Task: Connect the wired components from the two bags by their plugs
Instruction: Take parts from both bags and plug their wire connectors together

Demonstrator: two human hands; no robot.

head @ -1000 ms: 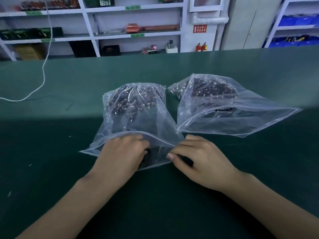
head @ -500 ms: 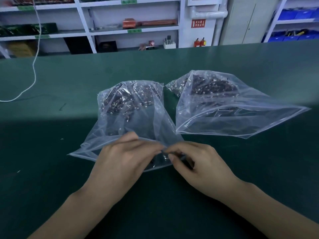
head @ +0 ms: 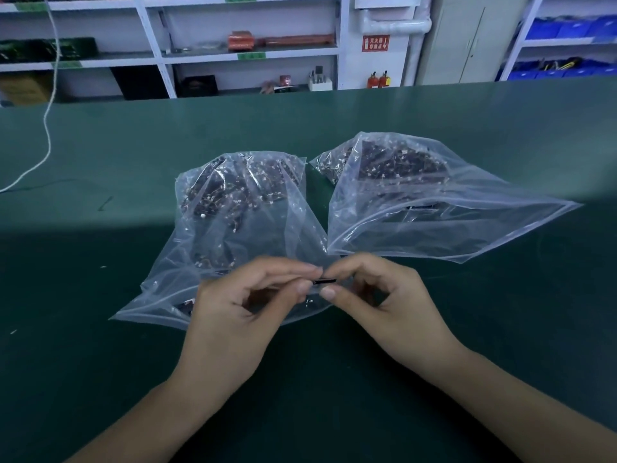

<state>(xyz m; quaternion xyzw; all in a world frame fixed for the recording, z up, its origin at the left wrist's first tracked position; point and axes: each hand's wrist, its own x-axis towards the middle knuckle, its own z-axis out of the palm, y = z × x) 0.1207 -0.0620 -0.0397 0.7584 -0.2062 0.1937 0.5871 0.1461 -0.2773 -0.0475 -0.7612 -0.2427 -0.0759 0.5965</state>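
Two clear plastic bags of small dark wired components lie on the green table. The left bag [head: 233,208] has its mouth towards me; the right bag [head: 417,208] lies open to the right. My left hand [head: 240,305] and my right hand [head: 384,295] meet just above the left bag's mouth. Between their pinched fingertips is a small black component [head: 324,281]. My right thumb and forefinger pinch its right end, my left fingertips hold its left end. Its wires are hidden by my fingers.
The green table [head: 100,362] stretches wide around the bags. A white cord [head: 48,128] hangs down at the far left onto the table. Shelves [head: 247,55] with boxes and blue bins [head: 567,28] stand behind the far edge.
My hands have lifted from the left bag's mouth and drawn their fingertips together. A small black component now shows between them, out of the bag.
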